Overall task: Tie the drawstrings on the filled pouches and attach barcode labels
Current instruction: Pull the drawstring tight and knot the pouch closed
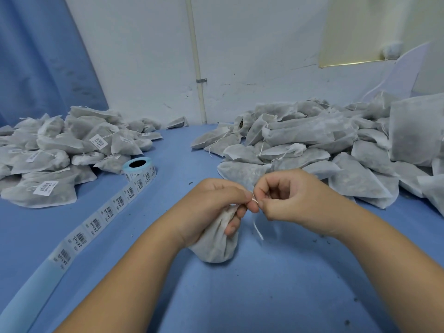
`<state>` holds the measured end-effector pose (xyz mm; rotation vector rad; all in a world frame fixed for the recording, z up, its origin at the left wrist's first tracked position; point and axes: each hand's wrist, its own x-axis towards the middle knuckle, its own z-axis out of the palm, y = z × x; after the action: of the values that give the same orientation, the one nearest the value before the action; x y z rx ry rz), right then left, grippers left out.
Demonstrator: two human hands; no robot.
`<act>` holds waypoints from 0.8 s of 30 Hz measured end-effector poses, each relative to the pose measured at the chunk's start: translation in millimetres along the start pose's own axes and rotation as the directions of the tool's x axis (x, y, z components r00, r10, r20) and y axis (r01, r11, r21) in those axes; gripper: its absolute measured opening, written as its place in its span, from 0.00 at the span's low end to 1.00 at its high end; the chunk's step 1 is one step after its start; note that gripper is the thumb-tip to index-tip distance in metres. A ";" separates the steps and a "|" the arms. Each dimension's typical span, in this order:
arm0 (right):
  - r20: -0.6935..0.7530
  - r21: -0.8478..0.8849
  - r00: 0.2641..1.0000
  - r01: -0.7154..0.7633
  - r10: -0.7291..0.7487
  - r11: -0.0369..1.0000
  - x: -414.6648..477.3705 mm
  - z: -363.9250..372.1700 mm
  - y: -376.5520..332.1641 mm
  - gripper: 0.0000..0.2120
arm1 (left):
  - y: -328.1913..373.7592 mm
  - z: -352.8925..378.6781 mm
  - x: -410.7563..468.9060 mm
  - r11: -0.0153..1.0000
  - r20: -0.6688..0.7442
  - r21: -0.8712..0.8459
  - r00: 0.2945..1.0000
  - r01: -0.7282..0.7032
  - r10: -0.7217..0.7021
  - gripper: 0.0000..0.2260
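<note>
A white pipe [197,68] runs down the cracked white wall [252,56], held by a grey clamp [201,80]. Left of the pipe hangs a blue curtain [43,56], and right of it is a cream panel [360,32]. Below the pipe spreads a blue tabletop [264,284] flecked with dark crumbs [347,322].

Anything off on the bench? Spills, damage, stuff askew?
Minor only. Dark crumbs lie scattered on the blue table near the right pile of pouches, probably spilled filling. The label strip trails unrolled from its roll toward the near left edge, its end bare backing. No damage visible.
</note>
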<state>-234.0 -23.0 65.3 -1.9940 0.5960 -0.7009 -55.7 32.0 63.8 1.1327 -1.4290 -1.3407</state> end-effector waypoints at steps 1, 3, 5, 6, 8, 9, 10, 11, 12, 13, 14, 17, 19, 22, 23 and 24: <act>-0.001 -0.002 1.000 -0.005 0.005 1.000 0.2 -0.5 0.3 0.02 | -0.4 -0.5 -0.1 1.000 -0.002 -0.001 1.000 0.001 -0.001 0.06; -0.006 -0.007 1.000 -0.016 0.016 1.000 0.2 -2.2 1.4 0.04 | -1.2 -0.7 0.3 1.000 -0.019 -0.010 1.000 0.002 -0.002 0.06; -0.011 -0.019 1.000 -0.029 0.029 0.999 -0.1 -3.6 2.7 0.04 | -1.3 0.2 0.8 1.000 -0.037 -0.018 0.999 0.004 -0.005 0.06; -0.009 -0.024 0.999 -0.035 0.035 0.999 -0.2 -4.3 3.3 0.04 | -1.3 0.7 0.8 1.000 -0.042 -0.024 0.999 0.007 -0.008 0.06; -0.006 -0.028 0.999 -0.043 0.042 0.999 -0.6 -5.2 3.8 0.04 | -1.0 1.5 0.9 1.000 -0.052 -0.024 0.999 0.013 -0.014 0.06; -0.004 -0.030 0.999 -0.046 0.045 0.999 -0.7 -5.3 3.8 0.04 | -0.8 1.7 0.7 1.000 -0.058 -0.016 0.998 0.017 -0.018 0.05; 0.000 -0.030 0.999 -0.050 0.050 0.998 -1.0 -5.4 3.4 0.04 | -0.7 1.7 0.5 1.000 -0.065 -0.003 0.998 0.023 -0.023 0.05; 0.007 -0.028 0.999 -0.053 0.053 0.998 -1.3 -5.3 2.8 0.04 | -0.5 1.7 0.5 1.000 -0.073 0.013 0.997 0.028 -0.027 0.05; 0.015 -0.027 0.998 -0.057 0.058 0.998 -1.5 -5.3 2.2 0.05 | -0.4 1.6 0.5 0.999 -0.081 0.029 0.996 0.032 -0.029 0.04; 0.021 -0.028 0.998 -0.064 0.065 0.998 -1.6 -5.2 2.1 0.05 | -0.3 1.5 0.5 0.998 -0.091 0.047 0.995 0.035 -0.030 0.04; 0.023 -0.033 0.997 -0.073 0.073 0.997 -1.8 -5.5 2.2 0.04 | -0.2 1.3 0.5 0.997 -0.102 0.066 0.994 0.038 -0.031 0.04; 0.013 -0.043 0.996 -0.091 0.092 0.995 -2.4 -6.2 2.3 0.03 | -0.9 0.1 0.9 0.994 -0.140 0.110 0.990 0.030 -0.014 0.07; 0.003 -0.052 0.995 -0.096 0.096 0.994 -2.2 -7.0 2.0 0.04 | -1.1 -0.2 1.0 0.994 -0.148 0.114 0.989 0.000 0.017 0.06; -0.050 -0.089 0.996 -0.076 0.071 0.993 -0.3 -7.5 2.5 0.08 | -1.4 1.9 0.9 0.994 -0.146 0.098 0.987 -0.055 0.069 0.06; -0.084 -0.083 0.995 -0.058 0.051 0.995 0.7 -7.1 2.0 0.07 | -1.7 2.7 0.9 0.993 -0.153 0.091 0.985 -0.069 0.083 0.06; -0.129 -0.060 0.991 -0.033 0.025 0.998 1.7 -6.9 1.6 0.07 | -2.0 3.2 0.8 0.993 -0.162 0.089 0.982 -0.080 0.094 0.07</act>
<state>-237.6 -28.9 67.3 -2.0034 0.7294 -0.8063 -58.9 31.9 61.6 1.1919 -1.4053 -1.1087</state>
